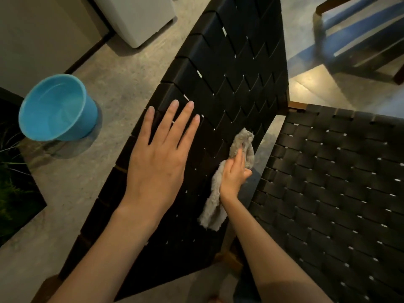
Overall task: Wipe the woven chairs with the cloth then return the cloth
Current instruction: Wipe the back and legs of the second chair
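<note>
A black woven chair back (229, 68) slants from the top centre down to the lower left, and its woven seat (341, 182) fills the right side. My left hand (160, 154) lies flat on the back panel with fingers spread. My right hand (235, 176) presses a crumpled grey cloth (215, 206) against the panel's right edge; the cloth sticks out above and below the hand.
A light blue bucket (54, 106) with water stands on the concrete floor at left. A white appliance (140, 16) sits at the top. A second chair with blue straps (358, 33) stands at the upper right. Dark plants (11, 189) fill the left edge.
</note>
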